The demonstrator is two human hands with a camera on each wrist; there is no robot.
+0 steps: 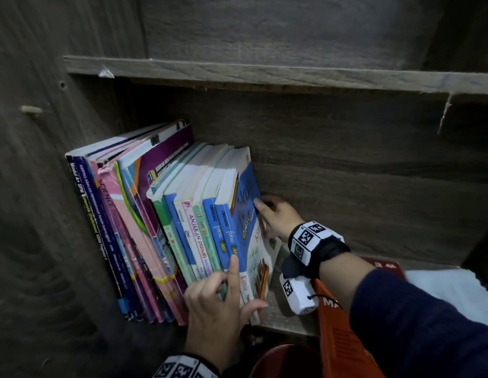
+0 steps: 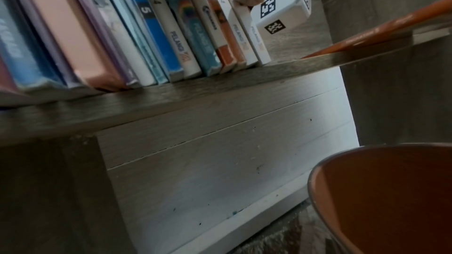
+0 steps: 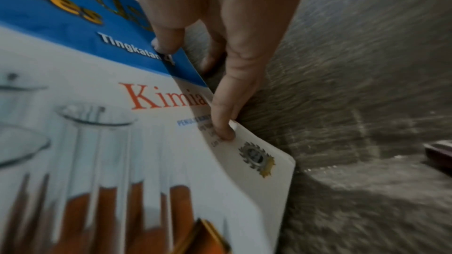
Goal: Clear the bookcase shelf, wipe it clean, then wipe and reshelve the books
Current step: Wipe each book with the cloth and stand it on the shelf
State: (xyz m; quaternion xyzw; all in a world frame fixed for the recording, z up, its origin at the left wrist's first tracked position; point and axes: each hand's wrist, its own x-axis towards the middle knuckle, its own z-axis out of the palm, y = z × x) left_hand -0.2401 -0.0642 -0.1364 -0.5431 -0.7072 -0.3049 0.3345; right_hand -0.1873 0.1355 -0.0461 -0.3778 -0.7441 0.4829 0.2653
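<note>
A row of books (image 1: pixel 155 214) stands on the wooden shelf (image 1: pixel 283 320), leaning left against the bookcase side. The rightmost one is the blue and white Kimia book (image 1: pixel 251 214). My right hand (image 1: pixel 275 216) reaches to the far edge of the Kimia book (image 3: pixel 97 123) and pinches it there, thumb on the cover, fingers curled behind. My left hand (image 1: pixel 223 296) is at the front of the row. Its straight index finger presses a blue spine (image 1: pixel 229 241) and its thumb lies across the foot of the Kimia spine. In the left wrist view the row's spines (image 2: pixel 159 36) stand upright on the shelf board (image 2: pixel 171 92).
An orange book (image 1: pixel 338 323) lies flat on the shelf under my right forearm, with a dark red book (image 1: pixel 384 264) and a white cloth (image 1: pixel 450 290) further right. A reddish-brown bowl (image 2: pixel 391 200) sits below the shelf front. The upper shelf board (image 1: pixel 264 73) hangs overhead.
</note>
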